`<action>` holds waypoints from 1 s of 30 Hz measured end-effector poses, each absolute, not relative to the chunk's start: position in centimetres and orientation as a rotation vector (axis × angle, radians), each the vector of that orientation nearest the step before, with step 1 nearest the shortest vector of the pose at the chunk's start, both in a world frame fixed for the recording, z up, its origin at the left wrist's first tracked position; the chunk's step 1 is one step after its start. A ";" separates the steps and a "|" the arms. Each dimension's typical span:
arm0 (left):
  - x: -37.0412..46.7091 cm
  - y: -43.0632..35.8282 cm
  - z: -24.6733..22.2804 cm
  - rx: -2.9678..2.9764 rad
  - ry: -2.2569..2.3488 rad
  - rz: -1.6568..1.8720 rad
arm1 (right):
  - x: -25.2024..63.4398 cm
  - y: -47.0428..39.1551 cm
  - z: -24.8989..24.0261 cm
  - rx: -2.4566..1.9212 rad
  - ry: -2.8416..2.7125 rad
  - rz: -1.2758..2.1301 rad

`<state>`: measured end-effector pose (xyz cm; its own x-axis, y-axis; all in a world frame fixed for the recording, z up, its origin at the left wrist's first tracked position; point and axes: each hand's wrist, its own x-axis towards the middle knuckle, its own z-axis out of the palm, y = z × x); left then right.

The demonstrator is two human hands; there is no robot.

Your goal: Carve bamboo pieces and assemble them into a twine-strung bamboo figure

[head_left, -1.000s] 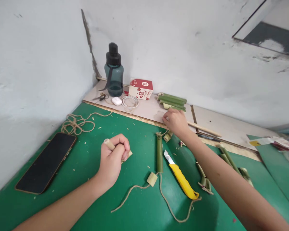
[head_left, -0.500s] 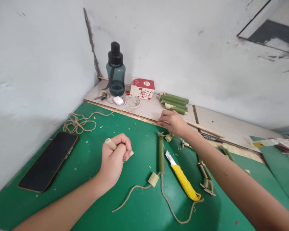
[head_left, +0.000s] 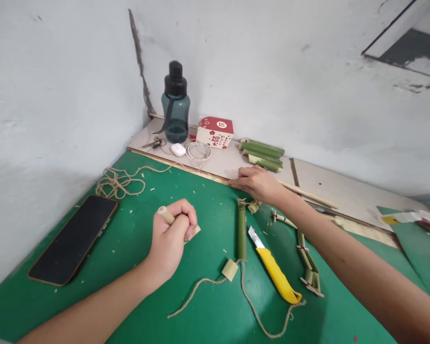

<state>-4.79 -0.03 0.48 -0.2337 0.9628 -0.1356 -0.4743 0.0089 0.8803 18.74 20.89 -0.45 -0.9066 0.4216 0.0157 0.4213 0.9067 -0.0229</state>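
- Left of the knife [head_left: 277, 274], your left hand [head_left: 172, 236] is unchanged, wrapped round a pale bamboo tube [head_left: 165, 215].
- Beyond the knife, further left, the box [head_left: 215, 132] shows what looks like a red double-happiness sign; its smaller writing is unreadable.
- Just left of the knife, a green tube [head_left: 242, 234] lies on the surface [head_left: 208, 310].
- Beyond the knife, your right hand [head_left: 258, 184] has shifted leftward, away from the green sticks [head_left: 265, 152], seemingly leaving them free; fingers narrow, contents unclear.
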 end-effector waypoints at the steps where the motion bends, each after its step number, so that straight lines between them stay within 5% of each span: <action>1: -4.8 -0.1 0.5 0.649 1.047 1.530 | 18.7 20.9 -0.4 -0.668 -3.044 0.019; 30: -5.0 0.2 0.1 0.645 1.029 1.535 | 17.4 21.4 -0.4 -0.801 -2.919 0.031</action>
<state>-5.03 0.23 0.15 -0.2279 0.9648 -0.1312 -0.4878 0.0035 0.8729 17.39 21.44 -0.43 -0.8538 0.5100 0.1046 0.5077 0.8601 -0.0497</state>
